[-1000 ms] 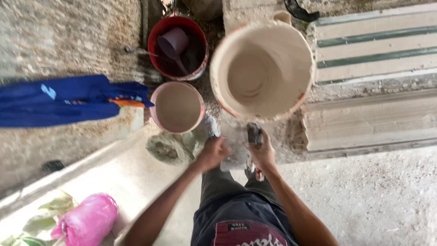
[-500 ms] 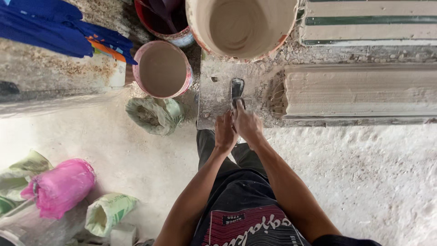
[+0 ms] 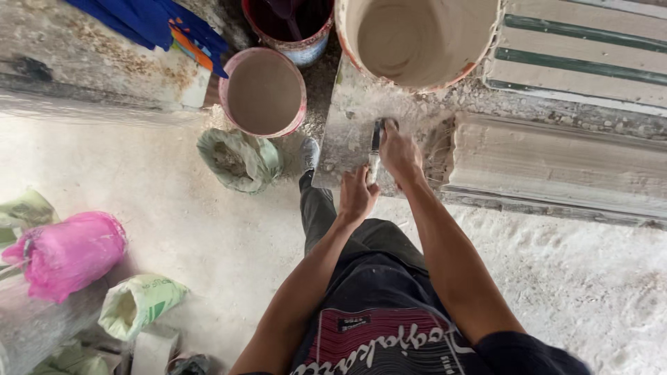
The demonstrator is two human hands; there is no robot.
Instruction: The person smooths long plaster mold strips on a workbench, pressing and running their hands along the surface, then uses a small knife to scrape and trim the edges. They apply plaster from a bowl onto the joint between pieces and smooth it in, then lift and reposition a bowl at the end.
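Note:
My right hand (image 3: 399,154) grips the dark handle of a putty knife (image 3: 376,147) over a flat grey metal board (image 3: 347,132) smeared with pale plaster. My left hand (image 3: 358,196) holds the board's near edge, just below the knife's blade. A big dirty white bucket (image 3: 417,38) with pale mix inside stands right beyond the board. A smaller pink bucket (image 3: 264,90) of grey-brown mix sits to its left. My dark trousers and one shoe (image 3: 310,153) show beneath the board.
An open grey-green sack of powder (image 3: 240,160) lies by the pink bucket. A red bucket (image 3: 292,28) holds tools at the top. Blue cloth (image 3: 149,21) lies top left. Pink bag (image 3: 66,253) and green sack (image 3: 139,302) sit lower left. Moulded plaster strips (image 3: 563,163) lie at right.
The view has tilted down and closer, so the buckets have slid toward the top. My hands have stayed on the knife and the board, and the right hand has moved further onto the board.

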